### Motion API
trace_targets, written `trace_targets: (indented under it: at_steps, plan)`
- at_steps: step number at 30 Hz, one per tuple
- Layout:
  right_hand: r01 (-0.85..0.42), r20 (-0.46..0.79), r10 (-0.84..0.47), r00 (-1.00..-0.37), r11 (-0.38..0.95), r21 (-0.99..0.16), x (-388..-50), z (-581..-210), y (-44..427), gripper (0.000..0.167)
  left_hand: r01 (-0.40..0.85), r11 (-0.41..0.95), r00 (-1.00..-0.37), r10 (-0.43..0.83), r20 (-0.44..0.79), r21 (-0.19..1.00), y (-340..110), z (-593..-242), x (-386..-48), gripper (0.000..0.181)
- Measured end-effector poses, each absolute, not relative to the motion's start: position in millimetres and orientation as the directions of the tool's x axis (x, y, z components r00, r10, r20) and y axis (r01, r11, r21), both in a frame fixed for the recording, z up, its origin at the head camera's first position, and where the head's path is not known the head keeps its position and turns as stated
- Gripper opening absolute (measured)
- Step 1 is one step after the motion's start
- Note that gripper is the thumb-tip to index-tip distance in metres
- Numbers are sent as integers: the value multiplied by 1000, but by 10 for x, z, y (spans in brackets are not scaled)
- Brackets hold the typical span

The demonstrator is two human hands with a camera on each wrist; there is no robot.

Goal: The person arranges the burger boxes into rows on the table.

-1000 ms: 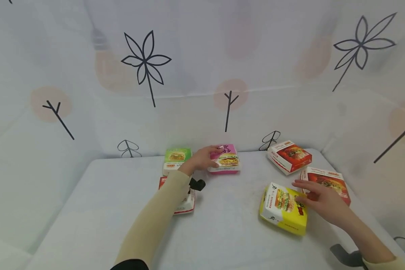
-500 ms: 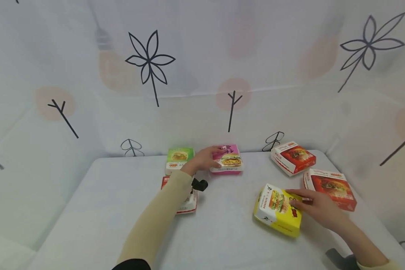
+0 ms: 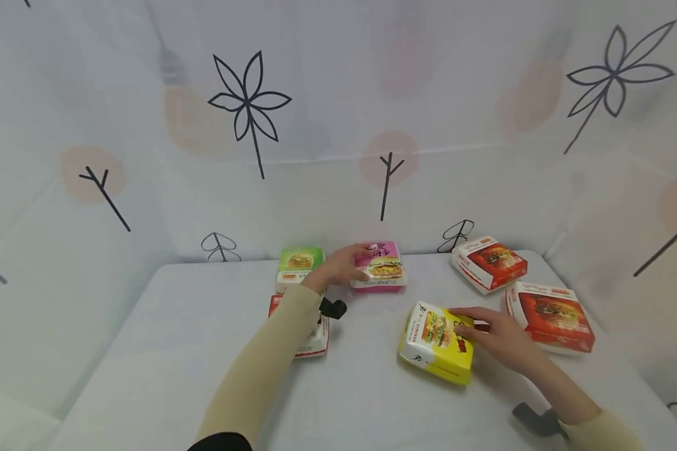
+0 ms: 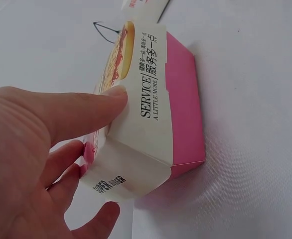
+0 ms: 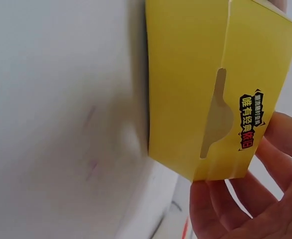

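Note:
My left hand [image 3: 340, 266] grips the left side of a pink burger box [image 3: 385, 263] near the back of the table. In the left wrist view, the thumb of my left hand [image 4: 61, 144] lies on the pink box's white sleeve [image 4: 146, 109], with other fingers around its corner. My right hand [image 3: 499, 335] holds a yellow burger box [image 3: 442, 344] by its right end, thumb on the near part of the top. The right wrist view has the yellow box [image 5: 196, 74] close above the white cloth, fingertips of my right hand [image 5: 255, 194] at its end.
A green box [image 3: 299, 266] stands left of the pink one. Behind my left forearm is a partly hidden red-and-white box [image 3: 314, 341]. Two red boxes [image 3: 491, 263] [image 3: 555, 316] lie on the right of the table [image 3: 163, 351]; a patterned cloth [image 3: 327, 125] hangs behind.
My right hand has closed on the yellow box, which has shifted left, farther from the red boxes. My left hand remains on the pink box.

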State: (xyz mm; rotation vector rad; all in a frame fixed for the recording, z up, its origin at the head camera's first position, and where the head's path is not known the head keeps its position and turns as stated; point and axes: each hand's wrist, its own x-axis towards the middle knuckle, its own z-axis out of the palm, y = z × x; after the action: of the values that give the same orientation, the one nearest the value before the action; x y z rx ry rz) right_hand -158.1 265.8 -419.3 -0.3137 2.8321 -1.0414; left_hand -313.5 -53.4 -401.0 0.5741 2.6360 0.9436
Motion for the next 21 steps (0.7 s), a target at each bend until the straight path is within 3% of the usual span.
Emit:
trace_targets:
  at_steps: [21]
  plan:
    - [-256, -5, -375, -927, 642, -723, -2031, -4245, 2015, 44, 290, 707, -880, 462, -110, 645, -532, -3984, -3140, 63]
